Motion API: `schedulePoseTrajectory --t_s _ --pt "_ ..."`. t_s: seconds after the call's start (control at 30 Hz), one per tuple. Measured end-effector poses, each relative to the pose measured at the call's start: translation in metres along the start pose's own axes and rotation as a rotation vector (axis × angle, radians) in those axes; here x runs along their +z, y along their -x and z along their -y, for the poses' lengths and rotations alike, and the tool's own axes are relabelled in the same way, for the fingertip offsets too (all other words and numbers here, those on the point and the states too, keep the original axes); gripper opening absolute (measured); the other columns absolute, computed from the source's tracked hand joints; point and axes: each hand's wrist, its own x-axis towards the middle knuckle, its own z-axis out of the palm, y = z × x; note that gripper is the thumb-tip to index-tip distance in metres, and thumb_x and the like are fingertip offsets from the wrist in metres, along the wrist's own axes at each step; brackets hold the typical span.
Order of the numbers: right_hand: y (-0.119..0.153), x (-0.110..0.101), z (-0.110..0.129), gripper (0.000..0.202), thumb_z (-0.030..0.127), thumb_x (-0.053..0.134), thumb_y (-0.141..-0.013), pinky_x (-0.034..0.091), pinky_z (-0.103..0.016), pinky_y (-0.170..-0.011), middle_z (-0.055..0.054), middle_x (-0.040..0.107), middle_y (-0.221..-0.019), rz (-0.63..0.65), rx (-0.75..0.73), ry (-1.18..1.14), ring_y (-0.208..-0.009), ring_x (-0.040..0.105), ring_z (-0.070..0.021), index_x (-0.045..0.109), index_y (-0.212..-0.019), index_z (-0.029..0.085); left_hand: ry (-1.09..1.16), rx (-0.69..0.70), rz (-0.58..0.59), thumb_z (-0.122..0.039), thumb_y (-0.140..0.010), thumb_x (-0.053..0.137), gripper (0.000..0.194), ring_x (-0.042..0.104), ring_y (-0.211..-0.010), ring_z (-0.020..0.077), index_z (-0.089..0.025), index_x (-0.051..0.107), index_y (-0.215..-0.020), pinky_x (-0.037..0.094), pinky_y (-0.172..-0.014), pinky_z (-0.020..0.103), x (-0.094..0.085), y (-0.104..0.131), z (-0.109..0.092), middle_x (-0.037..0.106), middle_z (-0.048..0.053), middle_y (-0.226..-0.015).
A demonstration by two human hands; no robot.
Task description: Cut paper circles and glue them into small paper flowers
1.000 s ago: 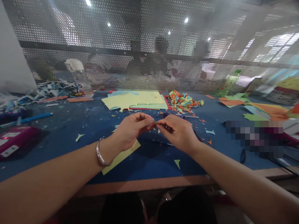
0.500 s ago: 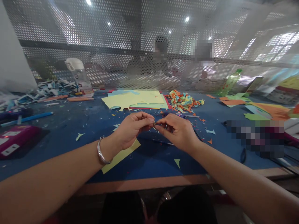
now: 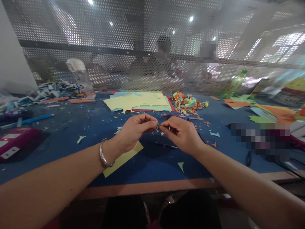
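Note:
Both hands meet over the middle of the blue table [image 3: 152, 171]. My left hand [image 3: 135, 132] is closed, its thumb and fingertips pinching a small yellow-green piece [image 3: 158, 126], which looks like paper. My right hand [image 3: 181, 133] pinches the other side of that piece between thumb and forefinger. Under my left wrist lies a yellow paper strip [image 3: 126, 159]. A small pale green scrap [image 3: 181, 166] rests below my right hand. Beyond the hands is a stack of coloured sheets [image 3: 143, 100], with a pile of small folded orange, yellow and blue pieces [image 3: 187, 102] to its right.
At the left are a clear bottle with a white lid [image 3: 82, 76], a heap of blue-white pieces [image 3: 52, 90], a blue pen [image 3: 35, 120] and a purple power strip [image 3: 19, 143]. Orange and green papers [image 3: 274, 111] and a green-capped bottle [image 3: 234, 84] stand or lie right. Perforated metal rises behind.
The small piece between my fingertips has turned slightly and shows more of its green side. Both hands have barely moved.

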Motion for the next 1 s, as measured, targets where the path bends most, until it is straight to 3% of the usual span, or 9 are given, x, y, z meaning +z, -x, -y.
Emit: schedulePoseTrajectory --t_s 1.0 --pt "-0.0012 -0.0049 -0.0006 0.019 0.027 0.056 -0.094 0.039 -0.024 -0.059 0.000 0.060 -0.072 0.030 0.090 -0.059 -0.063 0.051 -0.0103 0.068 -0.083 0.017 -0.037 -0.029 0.082 -0.026 -0.072 0.079 0.015 0.058 -0.076 0.0120 -0.016 0.071 -0.079 0.045 -0.079 0.029 -0.0067 -0.0021 0.0003 0.065 0.000 -0.079"
